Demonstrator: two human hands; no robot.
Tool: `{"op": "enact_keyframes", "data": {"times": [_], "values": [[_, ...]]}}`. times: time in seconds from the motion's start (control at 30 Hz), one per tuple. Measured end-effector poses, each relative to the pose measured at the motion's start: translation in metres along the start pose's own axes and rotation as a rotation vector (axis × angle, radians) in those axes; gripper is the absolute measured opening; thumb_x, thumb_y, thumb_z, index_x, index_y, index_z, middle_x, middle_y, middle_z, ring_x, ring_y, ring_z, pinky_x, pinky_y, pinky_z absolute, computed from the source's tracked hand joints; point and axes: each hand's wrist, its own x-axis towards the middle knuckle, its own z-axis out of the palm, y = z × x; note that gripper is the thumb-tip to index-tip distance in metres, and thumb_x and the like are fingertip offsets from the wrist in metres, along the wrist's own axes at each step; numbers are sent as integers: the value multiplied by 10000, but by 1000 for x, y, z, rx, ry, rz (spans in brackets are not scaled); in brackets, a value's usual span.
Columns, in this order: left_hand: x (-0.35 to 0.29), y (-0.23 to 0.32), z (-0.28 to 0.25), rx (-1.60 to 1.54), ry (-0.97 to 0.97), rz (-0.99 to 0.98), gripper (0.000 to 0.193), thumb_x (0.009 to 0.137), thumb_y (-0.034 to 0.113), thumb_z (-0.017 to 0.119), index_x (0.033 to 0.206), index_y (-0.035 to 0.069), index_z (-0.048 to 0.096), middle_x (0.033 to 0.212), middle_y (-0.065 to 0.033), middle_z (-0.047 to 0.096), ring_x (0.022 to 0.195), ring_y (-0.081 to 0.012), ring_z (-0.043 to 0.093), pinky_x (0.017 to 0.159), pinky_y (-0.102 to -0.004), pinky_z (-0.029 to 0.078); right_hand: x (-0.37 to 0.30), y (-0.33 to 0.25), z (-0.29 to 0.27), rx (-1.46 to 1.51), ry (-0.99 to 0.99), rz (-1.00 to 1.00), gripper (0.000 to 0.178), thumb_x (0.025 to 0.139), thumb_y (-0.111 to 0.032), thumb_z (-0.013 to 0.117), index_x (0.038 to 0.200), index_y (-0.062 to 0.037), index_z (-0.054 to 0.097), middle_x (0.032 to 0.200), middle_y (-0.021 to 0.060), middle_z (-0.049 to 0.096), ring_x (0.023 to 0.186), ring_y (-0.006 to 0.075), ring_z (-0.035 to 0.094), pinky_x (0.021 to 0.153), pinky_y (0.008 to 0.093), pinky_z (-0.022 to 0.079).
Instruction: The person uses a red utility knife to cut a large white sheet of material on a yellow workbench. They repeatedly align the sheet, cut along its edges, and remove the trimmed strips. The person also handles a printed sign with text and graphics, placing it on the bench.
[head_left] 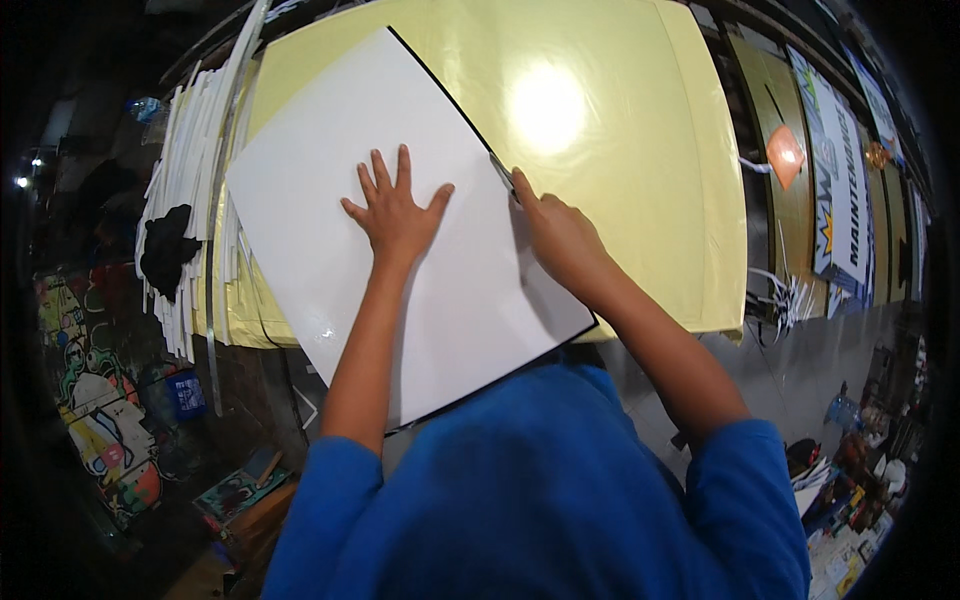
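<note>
A large white sheet (330, 230) with a thin black edge lies at an angle on a glossy pale yellow board (640, 150). My left hand (395, 210) presses flat on the middle of the sheet, fingers spread. My right hand (560, 235) is closed around a slim cutting knife (503, 173) whose tip rests on the sheet's right edge. My blue sleeves fill the lower part of the view.
A stack of white strips (195, 200) with a black cloth (165, 250) on it lies along the board's left side. Printed banners (835, 180) and an orange tag (785, 152) are at the right. Cluttered floor shows at lower left and lower right.
</note>
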Motion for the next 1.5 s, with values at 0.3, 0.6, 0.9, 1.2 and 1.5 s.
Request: {"op": "enact_keyframes", "data": {"times": [0.3,0.6,0.9,1.2,1.5], "values": [[6,-7,15,58,27,-11,907,845,728,510,1558,245,227,1618,-166,147,1497,-360,98,1079,-738,94,-163,19,6,22,-145,192,686,847,19,466,1501,-70,281,920,254,587,694,417,635,619,503,529],[6,-4,9,62,-6,-7,867,875,684,511,1559,243,211,1620,-165,128,1495,-365,95,1082,-736,130,-243,26,10,15,-199,297,784,814,40,501,1537,-128,252,921,204,559,685,385,630,619,484,537],[5,-7,14,83,44,-7,871,874,675,518,1558,226,221,1615,-175,139,1488,-374,121,1081,-739,126,-254,23,-16,81,-146,380,776,842,32,509,1542,-175,247,959,200,565,783,406,619,687,509,520],[2,0,-4,7,-23,-2,901,864,652,540,1563,193,203,1618,-180,121,1493,-371,90,1096,-721,93,53,8,-9,226,220,-17,619,869,-60,587,1446,-74,364,1074,217,663,940,401,650,785,486,525],[0,-4,-7,-45,-38,10,910,856,678,515,1560,183,219,1618,-180,124,1492,-380,83,1081,-735,68,194,-28,4,45,168,-6,303,894,-139,570,1149,10,507,875,235,677,843,390,683,704,490,552]]}}
